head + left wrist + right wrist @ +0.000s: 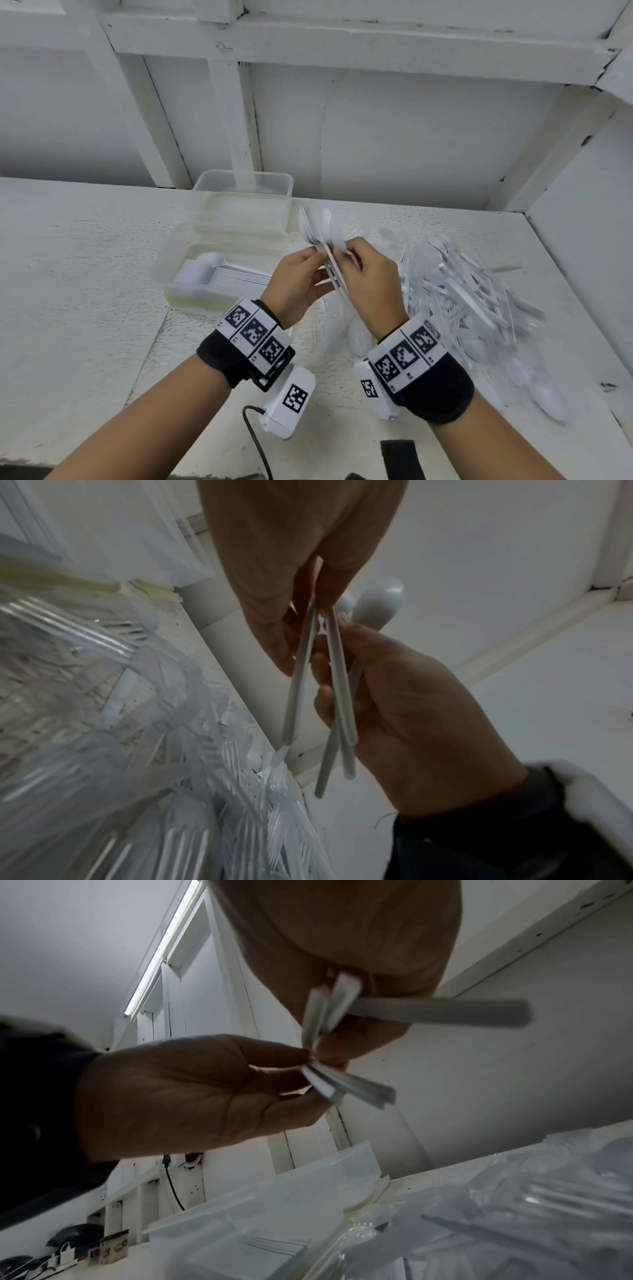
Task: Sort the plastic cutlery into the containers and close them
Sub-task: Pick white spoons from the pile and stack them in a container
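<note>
A bundle of white plastic cutlery [324, 236], forks and spoons with heads up, is held above the table between both hands. My left hand [318, 261] pinches several handles [346, 1087] between thumb and fingers. My right hand [346, 257] pinches the other handles [337, 696], and a spoon bowl [380, 599] shows above its fingers. The near clear container [164, 260] holds a neat row of stacked white spoons [219, 272]. Behind it stands a second clear container [287, 192] whose contents I cannot make out. A loose heap of clear and white cutlery [462, 291] lies to the right.
The white table [75, 274] meets a white panelled wall behind and a side wall on the right. A black cable [255, 442] and a black strap [400, 459] hang at the near edge. Both containers stand without lids.
</note>
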Available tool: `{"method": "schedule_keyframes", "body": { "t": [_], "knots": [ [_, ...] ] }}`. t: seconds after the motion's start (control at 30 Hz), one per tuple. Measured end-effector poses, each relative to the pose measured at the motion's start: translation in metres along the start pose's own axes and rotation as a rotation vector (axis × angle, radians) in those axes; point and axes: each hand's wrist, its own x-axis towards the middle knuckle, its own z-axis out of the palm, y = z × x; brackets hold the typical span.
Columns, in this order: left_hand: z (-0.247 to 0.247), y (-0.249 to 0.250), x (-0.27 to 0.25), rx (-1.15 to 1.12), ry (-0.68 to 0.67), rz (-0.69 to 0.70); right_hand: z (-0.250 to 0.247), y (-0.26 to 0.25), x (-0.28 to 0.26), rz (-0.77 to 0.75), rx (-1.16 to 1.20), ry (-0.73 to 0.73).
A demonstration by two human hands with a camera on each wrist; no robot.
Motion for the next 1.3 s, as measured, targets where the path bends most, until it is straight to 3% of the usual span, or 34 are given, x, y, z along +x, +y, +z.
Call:
{"method": "schedule_keyframes", "body": {
  "t": [0.3,0.63,0.9,1.07,1.17,1.3],
  "knots": [
    [0.005,-0.001,-0.001,0.074,0.035,-0.079,0.001,0.004,-0.001,-0.035,-0.199,-0.040],
    [0.005,-0.004,-0.002,0.144,0.024,-0.119,0.000,0.004,0.010,0.093,-0.042,-0.126],
    [0.001,0.005,-0.005,0.197,-0.090,-0.159,-0.009,0.003,0.011,0.209,0.119,-0.185],
    [-0.003,0.001,-0.003,0.118,-0.030,-0.153,-0.015,-0.005,0.011,0.252,0.188,-0.302],
    [-0.004,0.001,-0.003,0.089,-0.015,-0.146,-0.012,-0.004,0.013,0.315,0.260,-0.244],
    [-0.005,0.001,-0.004,0.086,-0.030,-0.139,-0.008,0.001,0.014,0.187,0.080,-0.090]
  ]
}}
